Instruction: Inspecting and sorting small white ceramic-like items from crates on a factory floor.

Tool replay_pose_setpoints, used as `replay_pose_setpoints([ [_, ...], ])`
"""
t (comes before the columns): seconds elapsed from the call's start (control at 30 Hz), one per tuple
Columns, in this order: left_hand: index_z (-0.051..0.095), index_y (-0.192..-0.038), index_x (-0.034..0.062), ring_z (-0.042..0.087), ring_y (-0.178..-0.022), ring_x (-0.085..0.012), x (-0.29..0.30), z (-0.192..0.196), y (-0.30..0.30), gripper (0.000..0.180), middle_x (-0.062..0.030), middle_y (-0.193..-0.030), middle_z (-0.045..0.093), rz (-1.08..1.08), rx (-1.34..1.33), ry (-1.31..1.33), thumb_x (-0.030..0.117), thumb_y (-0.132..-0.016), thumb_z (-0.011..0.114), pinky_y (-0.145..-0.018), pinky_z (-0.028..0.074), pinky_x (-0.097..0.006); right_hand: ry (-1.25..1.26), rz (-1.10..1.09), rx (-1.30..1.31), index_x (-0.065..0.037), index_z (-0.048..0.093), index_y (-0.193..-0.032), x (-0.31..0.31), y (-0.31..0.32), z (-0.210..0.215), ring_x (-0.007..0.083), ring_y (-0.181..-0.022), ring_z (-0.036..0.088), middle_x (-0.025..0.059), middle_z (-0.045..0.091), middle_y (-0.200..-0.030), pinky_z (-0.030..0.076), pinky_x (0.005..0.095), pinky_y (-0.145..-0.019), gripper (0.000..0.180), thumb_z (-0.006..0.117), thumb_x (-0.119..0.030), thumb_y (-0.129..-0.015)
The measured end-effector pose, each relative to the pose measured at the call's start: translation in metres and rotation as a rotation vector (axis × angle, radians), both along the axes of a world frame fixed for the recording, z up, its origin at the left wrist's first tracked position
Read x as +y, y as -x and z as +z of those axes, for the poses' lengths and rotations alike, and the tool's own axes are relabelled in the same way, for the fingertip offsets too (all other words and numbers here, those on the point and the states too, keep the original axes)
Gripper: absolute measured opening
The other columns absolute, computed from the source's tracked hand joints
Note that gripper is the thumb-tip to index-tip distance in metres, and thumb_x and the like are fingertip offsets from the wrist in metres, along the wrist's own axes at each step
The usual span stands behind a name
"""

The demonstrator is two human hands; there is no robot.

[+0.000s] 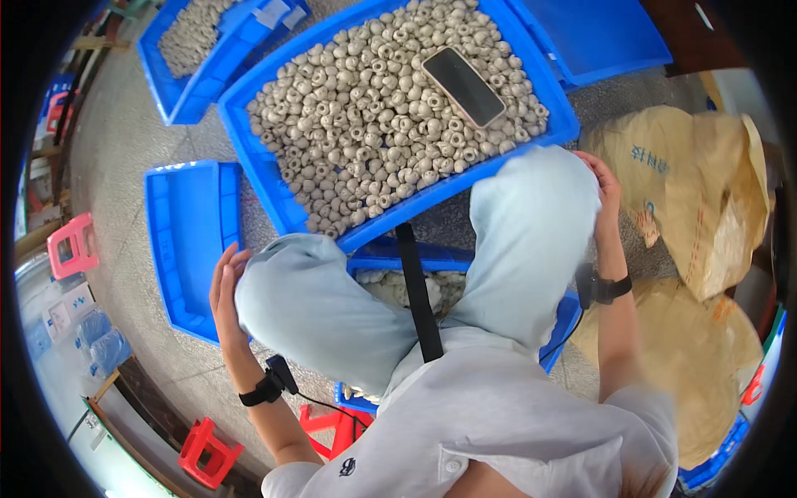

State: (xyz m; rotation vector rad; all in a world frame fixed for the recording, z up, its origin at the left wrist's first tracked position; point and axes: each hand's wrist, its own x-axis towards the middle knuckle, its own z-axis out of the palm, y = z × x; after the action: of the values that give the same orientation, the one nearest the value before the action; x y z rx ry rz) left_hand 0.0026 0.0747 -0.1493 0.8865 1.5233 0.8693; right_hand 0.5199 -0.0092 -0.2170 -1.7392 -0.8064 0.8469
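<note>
Sitting over the trays, the person rests both hands on their own knees. The left hand point(226, 286) lies flat and open against the left knee point(290, 290), fingers loose, holding nothing. The right hand point(602, 187) cups the outer side of the right knee point(531, 207), also holding nothing as far as the view shows, though its fingertips are tucked behind the trouser cloth.

Nothing is being picked just now. The big tray point(266, 174) straight ahead is heaped nearly rim to rim with small grey-beige ring pieces point(365, 124), and a phone point(462, 85) lies on the heap toward its far right corner. At the tray's left edge stands an empty tray point(187, 232), just beside the left hand. Another tray point(564, 319) sits between the legs with a few pieces showing, mostly hidden by the knees and a black strap point(418, 299). At the far left a further tray point(178, 91) holds more pieces. Tan sacks point(697, 191) slump to the right.

Judging from the full heap and the bare tray, the sorting looks barely begun, most of it left to do.
</note>
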Motion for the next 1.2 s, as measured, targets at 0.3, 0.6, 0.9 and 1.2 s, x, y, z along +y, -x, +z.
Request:
replay_pose_setpoints([
  [0.3,0.061,-0.097,0.0019,0.055,-0.095,-0.0217,-0.103,0.073,-0.141,0.019,-0.0101,-0.099,0.06,-0.798,0.121,-0.676,0.014,-0.082,0.057,-0.084,0.041,-0.031,-0.354,-0.071,-0.018,-0.002,0.058,-0.102,-0.063,0.09,0.078,0.0087,-0.084,0.056,0.0034,0.061,-0.095,0.045,0.0219,-0.071,0.02,0.053,-0.015,-0.088],
  [0.6,0.056,-0.104,0.0024,0.052,-0.097,-0.0287,-0.168,0.029,-0.224,0.031,-0.0114,-0.104,0.057,-1.265,-0.081,-0.786,0.018,-0.078,0.061,-0.084,0.042,-0.036,-0.532,0.185,-0.072,-0.004,0.06,-0.099,-0.036,0.167,0.1,0.0133,-0.083,0.06,0.0062,0.063,-0.094,0.046,0.0255,-0.07,0.017,0.054,-0.01,-0.084],
  [0.9,0.057,-0.105,0.0038,0.054,-0.095,-0.0285,-0.118,0.018,-0.206,0.034,-0.0119,-0.099,0.059,-1.267,0.104,-0.682,0.027,-0.08,0.06,-0.083,0.041,-0.036,0.088,0.456,-1.119,-0.009,0.054,-0.109,0.02,0.159,-0.03,0.0235,-0.109,0.048,0.0087,0.053,-0.109,0.033,0.0449,-0.095,0.036,0.063,-0.014,-0.075],
  [1.2,0.057,-0.108,0.0057,0.057,-0.089,-0.024,-0.087,0.027,-0.167,0.03,-0.0098,-0.1,0.06,-0.96,0.121,-0.423,0.015,-0.08,0.061,-0.077,0.044,-0.028,0.35,0.609,-1.144,-0.013,0.054,-0.109,0.04,0.155,-0.059,0.0235,-0.113,0.043,0.0075,0.051,-0.11,0.022,0.0524,-0.101,0.046,0.07,-0.028,-0.069],
])
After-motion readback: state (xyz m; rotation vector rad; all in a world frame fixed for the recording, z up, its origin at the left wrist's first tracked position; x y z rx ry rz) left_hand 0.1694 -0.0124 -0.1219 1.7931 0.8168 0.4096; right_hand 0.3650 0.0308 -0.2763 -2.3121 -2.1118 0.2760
